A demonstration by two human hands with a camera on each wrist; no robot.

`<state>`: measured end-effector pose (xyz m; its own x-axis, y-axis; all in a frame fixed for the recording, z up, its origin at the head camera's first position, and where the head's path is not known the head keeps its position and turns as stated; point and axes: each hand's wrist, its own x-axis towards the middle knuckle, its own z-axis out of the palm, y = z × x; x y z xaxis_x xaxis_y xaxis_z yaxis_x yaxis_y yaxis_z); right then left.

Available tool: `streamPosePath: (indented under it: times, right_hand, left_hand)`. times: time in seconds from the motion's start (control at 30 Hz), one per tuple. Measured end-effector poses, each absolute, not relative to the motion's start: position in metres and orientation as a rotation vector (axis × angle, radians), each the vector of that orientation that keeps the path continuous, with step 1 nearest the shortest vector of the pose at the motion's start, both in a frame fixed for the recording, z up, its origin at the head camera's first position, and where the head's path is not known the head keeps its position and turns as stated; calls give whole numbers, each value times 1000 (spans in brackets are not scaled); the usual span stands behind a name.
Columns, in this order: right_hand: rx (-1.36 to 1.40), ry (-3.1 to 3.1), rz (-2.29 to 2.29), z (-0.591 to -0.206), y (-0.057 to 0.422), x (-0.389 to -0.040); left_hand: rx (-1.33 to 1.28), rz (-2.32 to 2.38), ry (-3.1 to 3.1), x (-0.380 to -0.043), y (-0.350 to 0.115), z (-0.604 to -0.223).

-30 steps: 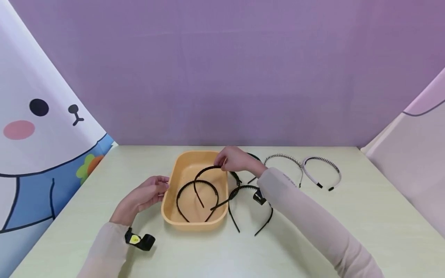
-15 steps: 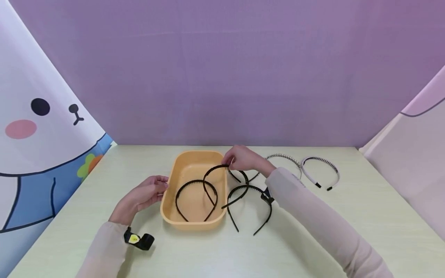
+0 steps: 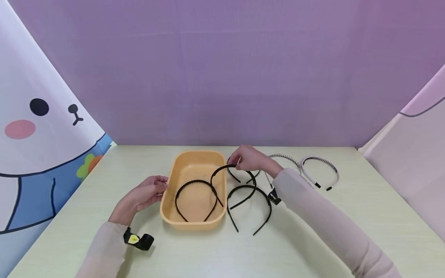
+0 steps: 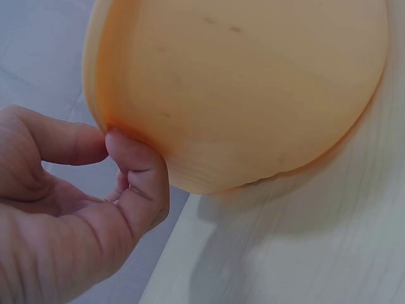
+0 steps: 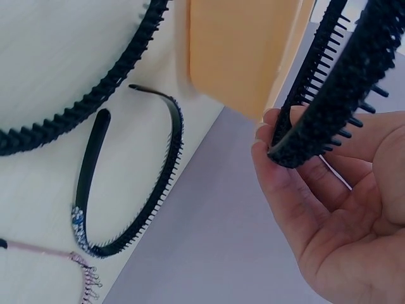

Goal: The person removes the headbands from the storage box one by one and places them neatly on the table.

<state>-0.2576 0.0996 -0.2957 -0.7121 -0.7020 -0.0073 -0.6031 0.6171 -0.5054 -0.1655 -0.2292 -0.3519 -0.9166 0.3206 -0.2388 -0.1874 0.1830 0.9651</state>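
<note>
We see the right hand [image 3: 248, 159] pinching a black toothed headband [image 3: 232, 179] by its top, its legs straddling the orange tray's [image 3: 167, 204] right rim, while the left hand [image 3: 147, 193] holds the tray's left rim. The comb teeth could snag the second black headband [image 3: 249, 206] on the surface just beside it, or the light pinch could slip.

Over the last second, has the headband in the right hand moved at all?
Yes. The right hand carried the black headband rightward, from over the orange tray toward its right rim.
</note>
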Motion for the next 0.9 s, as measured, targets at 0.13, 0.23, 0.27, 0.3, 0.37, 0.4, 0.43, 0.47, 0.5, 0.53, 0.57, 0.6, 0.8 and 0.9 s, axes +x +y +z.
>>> streamPosePath:
  times: [0.13,0.23,0.27,0.3,0.37,0.4,0.43,0.47,0.5,0.53,0.57,0.6,0.8,0.9]
  right_hand:
    - [-1078,2643,-710,-296,106,-256]
    - [-1071,2650,-701,-296,111,-255]
    - [-1070,2653,-693,-296,113,-255]
    - [-1067,2657,-691,-297,115,-255]
    - [-1060,2665,-683,-298,119,-255]
    - [-1054,2668,-682,-299,120,-255]
    - [-1046,2672,-680,-299,122,-255]
    - [-1045,2674,-679,-300,124,-256]
    - [-1037,2678,-679,-301,126,-256]
    - [-1033,2682,-677,-301,128,-256]
    - [-1026,2683,-679,-301,129,-256]
    - [-1027,2686,-676,-301,130,-256]
    - [-1033,2701,-653,-303,139,-257]
    - [-1044,2707,-647,-303,143,-256]
  left_hand:
    - [127,1785,2070,-166,-229,-352]
    - [127,1785,2069,-166,-228,-351]
    - [127,1783,2069,-166,-228,-351]
    - [128,1784,2068,-166,-228,-351]
    - [128,1782,2070,-166,-227,-350]
    - [128,1781,2069,-165,-227,-350]
    - [130,1779,2070,-166,-227,-350]
    - [131,1778,2070,-166,-227,-350]
    - [132,1778,2071,-166,-228,-350]
    - [135,1777,2072,-166,-228,-351]
    - [141,1777,2073,-166,-228,-351]
    - [148,1775,2075,-166,-228,-351]
    - [163,1773,2076,-166,-231,-352]
    - [162,1779,2073,-166,-231,-352]
